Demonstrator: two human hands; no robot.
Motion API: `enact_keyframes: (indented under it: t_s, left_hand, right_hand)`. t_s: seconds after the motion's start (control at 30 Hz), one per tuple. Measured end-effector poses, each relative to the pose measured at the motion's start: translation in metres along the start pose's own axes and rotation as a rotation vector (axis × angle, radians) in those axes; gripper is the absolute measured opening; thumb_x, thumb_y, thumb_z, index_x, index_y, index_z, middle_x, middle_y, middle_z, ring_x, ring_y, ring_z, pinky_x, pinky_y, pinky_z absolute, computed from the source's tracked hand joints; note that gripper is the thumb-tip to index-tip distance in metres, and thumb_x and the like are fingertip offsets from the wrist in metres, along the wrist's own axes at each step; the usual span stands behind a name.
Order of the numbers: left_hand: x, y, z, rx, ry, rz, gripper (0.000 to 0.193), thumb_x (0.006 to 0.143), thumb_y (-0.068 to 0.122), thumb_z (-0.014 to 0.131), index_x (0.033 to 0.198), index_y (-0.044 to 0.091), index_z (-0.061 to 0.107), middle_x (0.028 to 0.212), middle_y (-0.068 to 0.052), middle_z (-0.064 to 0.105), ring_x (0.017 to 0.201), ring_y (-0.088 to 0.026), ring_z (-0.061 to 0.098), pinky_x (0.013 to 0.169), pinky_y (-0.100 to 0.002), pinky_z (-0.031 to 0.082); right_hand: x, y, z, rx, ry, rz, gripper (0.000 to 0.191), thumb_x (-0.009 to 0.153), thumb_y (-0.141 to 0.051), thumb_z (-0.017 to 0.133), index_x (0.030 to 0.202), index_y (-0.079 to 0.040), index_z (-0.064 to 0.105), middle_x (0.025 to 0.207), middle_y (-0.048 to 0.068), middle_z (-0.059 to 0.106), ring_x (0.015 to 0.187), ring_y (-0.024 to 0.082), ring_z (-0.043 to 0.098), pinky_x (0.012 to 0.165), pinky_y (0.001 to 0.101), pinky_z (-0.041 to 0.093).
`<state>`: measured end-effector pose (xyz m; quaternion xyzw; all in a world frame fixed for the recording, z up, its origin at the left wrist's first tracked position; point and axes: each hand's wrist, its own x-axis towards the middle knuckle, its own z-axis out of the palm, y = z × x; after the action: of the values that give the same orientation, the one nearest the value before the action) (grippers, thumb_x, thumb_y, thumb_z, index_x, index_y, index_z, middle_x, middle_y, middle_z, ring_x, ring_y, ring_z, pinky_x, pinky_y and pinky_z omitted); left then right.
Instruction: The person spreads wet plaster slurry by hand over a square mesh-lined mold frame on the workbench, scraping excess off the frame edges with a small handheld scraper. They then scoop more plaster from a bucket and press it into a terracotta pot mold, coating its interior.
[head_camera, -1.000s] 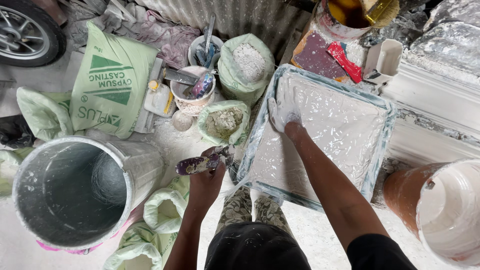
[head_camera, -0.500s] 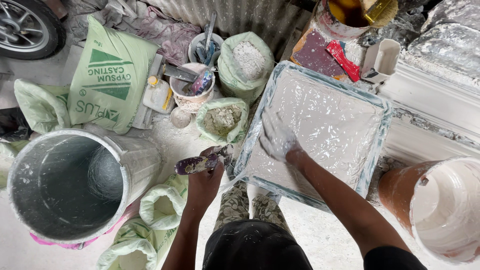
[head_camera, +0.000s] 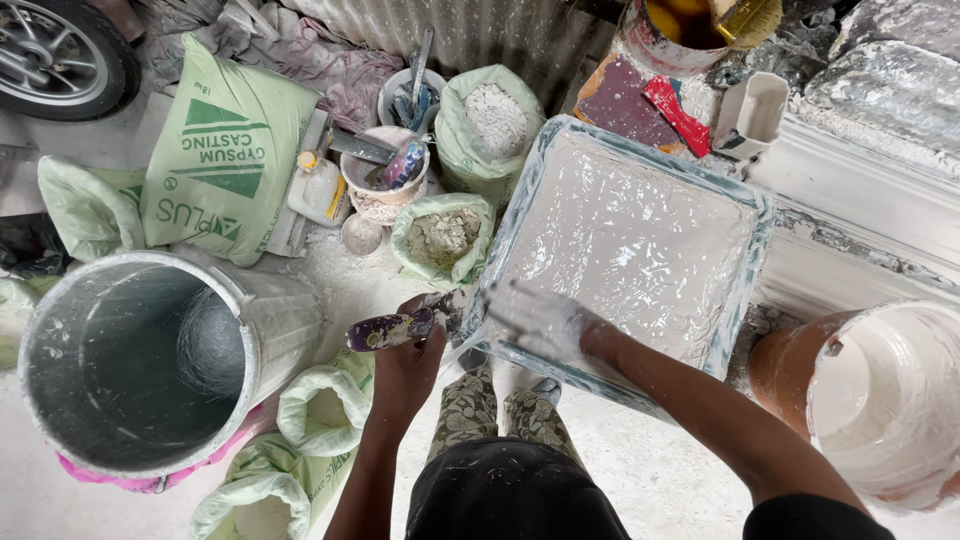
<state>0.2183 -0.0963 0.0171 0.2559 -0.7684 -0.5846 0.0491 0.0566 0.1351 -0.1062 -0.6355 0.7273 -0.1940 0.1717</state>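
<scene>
Dusty workshop floor, plaster powder everywhere. Right hand, coated white, fingers spread flat, palm pressing wet plaster at near-left corner of square tray mould. Left hand closed round purple-handled scraper, held just off tray's edge. Best approach, I'd judge: light even pressure, work plaster outward into corners, no thin patches. Containers: big grey bucket looks empty; orange-sided bucket holds white mix; 2 open green bags show pale powder; small tub stuffed with tools.
</scene>
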Motion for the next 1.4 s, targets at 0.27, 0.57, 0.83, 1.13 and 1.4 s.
enact_keyframes:
  t_s: [0.27,0.57,0.83,1.13,1.4]
  left_hand:
    - [-0.006,-0.007,0.0,0.01,0.048,0.082,0.042,0.093,0.008,0.064,0.133,-0.004,0.058,0.091,-0.009,0.069,0.072,-0.009,0.06,0.062,-0.027,0.051]
    - [0.02,-0.018,-0.003,0.295,0.063,0.26,0.042,0.092,0.012,0.067,0.132,-0.002,0.062,0.09,-0.017,0.073,0.067,-0.025,0.068,0.062,-0.036,0.054]
    - [0.067,-0.021,0.024,0.371,-0.196,0.215,0.037,0.098,0.019,0.064,0.135,0.019,0.065,0.111,-0.014,0.076,0.09,-0.028,0.075,0.081,-0.038,0.06]
    - [0.05,-0.049,0.012,0.706,-0.51,0.7,0.046,0.085,0.004,0.068,0.128,0.021,0.069,0.132,-0.006,0.071,0.121,-0.026,0.065,0.102,-0.043,0.052]
    - [0.056,-0.026,-0.002,0.542,-0.541,0.614,0.045,0.087,0.001,0.068,0.13,0.016,0.068,0.123,-0.008,0.074,0.11,-0.027,0.072,0.096,-0.04,0.056]
  right_hand:
    - [-0.001,0.023,-0.016,-0.23,0.089,0.491,0.078,0.106,-0.05,0.034,0.161,0.002,0.013,0.167,0.028,0.01,0.155,0.038,0.012,0.125,0.0512,0.008]
    - [0.002,-0.015,-0.017,-0.16,-0.141,0.13,0.073,0.105,-0.058,0.02,0.165,-0.016,0.023,0.17,0.005,0.015,0.157,0.033,0.004,0.126,0.0538,-0.001]
    - [-0.004,-0.012,-0.011,-0.335,-0.056,-0.03,0.061,0.105,-0.055,0.021,0.157,-0.025,0.031,0.169,0.0,0.019,0.156,0.031,0.007,0.127,0.0498,0.003]
    - [-0.018,-0.017,-0.015,-0.283,0.174,0.162,0.054,0.104,-0.035,0.038,0.153,-0.014,0.044,0.163,0.01,0.034,0.15,0.029,0.028,0.124,0.0478,0.026]
    - [-0.006,-0.035,-0.022,-0.206,0.311,0.193,0.047,0.103,-0.026,0.047,0.147,-0.01,0.053,0.154,0.012,0.048,0.143,0.033,0.041,0.12,0.0462,0.036]
